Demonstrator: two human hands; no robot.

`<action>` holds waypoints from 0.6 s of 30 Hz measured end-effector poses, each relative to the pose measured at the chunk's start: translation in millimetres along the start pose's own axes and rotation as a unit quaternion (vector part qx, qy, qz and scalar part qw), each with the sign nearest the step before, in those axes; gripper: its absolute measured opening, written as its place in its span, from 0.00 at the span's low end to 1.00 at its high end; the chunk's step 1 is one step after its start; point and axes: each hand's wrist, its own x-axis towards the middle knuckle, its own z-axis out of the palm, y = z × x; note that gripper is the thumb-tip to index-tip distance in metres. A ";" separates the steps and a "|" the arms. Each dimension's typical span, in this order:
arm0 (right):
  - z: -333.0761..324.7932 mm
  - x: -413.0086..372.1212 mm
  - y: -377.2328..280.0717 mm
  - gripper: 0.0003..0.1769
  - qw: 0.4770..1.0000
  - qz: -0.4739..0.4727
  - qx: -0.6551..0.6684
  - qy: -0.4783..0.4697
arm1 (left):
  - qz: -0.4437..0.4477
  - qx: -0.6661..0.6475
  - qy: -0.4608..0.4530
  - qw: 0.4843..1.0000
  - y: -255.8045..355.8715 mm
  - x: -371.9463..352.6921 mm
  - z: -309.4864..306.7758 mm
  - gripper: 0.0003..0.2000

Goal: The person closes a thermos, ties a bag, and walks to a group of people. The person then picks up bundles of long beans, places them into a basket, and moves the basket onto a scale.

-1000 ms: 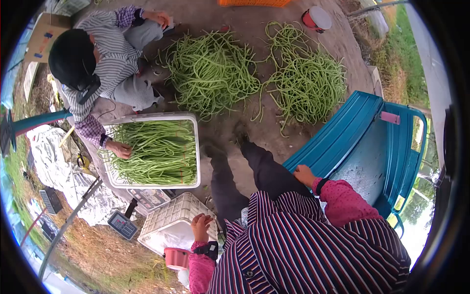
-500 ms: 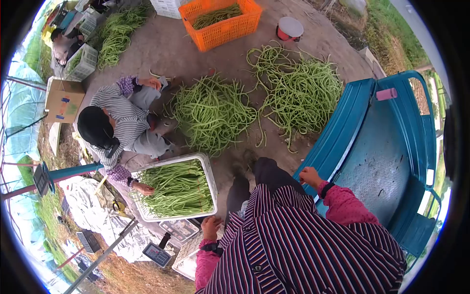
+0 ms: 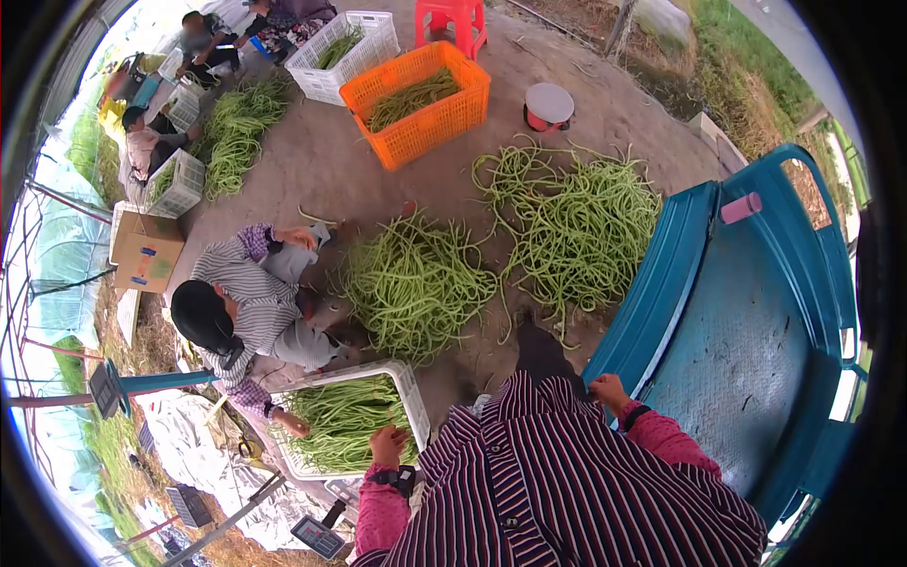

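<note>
My left hand [image 3: 387, 446], its fingers curled in with nothing visible in them, overlaps the near corner of a white crate [image 3: 416, 402] in this view. Long green beans [image 3: 345, 416] fill that crate. My right hand [image 3: 609, 392] is a loose fist with nothing showing in it, close beside the side panel of a blue cart [image 3: 652, 293]. A heap of long beans [image 3: 420, 288] lies on the ground ahead of me, and a second bean heap [image 3: 586, 236] spreads to its right.
A seated person [image 3: 250, 298] on the left has one hand over the crate. An orange crate [image 3: 416, 132], a white crate [image 3: 345, 57], a red stool [image 3: 451, 24] and a lidded bucket [image 3: 549, 106] stand farther off. A scale display [image 3: 318, 537] is at lower left. More people sit far back.
The view has tilted up, bringing the red stool and more people into sight. My left hand has moved up beside the crate of beans; my right hand stays near the cart's side.
</note>
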 end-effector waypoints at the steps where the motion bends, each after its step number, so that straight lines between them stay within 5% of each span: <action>1: -8.8 7.6 -4.1 0.07 1.000 0.007 0.015 -0.005 | 0.006 0.014 -0.009 1.000 7.8 4.1 20.4 0.08; 11: -133.7 112.0 -62.3 0.07 0.994 0.054 0.097 0.000 | 0.035 0.105 -0.061 0.992 110.1 -2.3 218.9 0.12; 18: -178.5 180.3 -127.2 0.07 0.991 0.059 0.123 0.007 | -0.004 0.115 -0.006 0.993 134.5 -1.5 268.4 0.11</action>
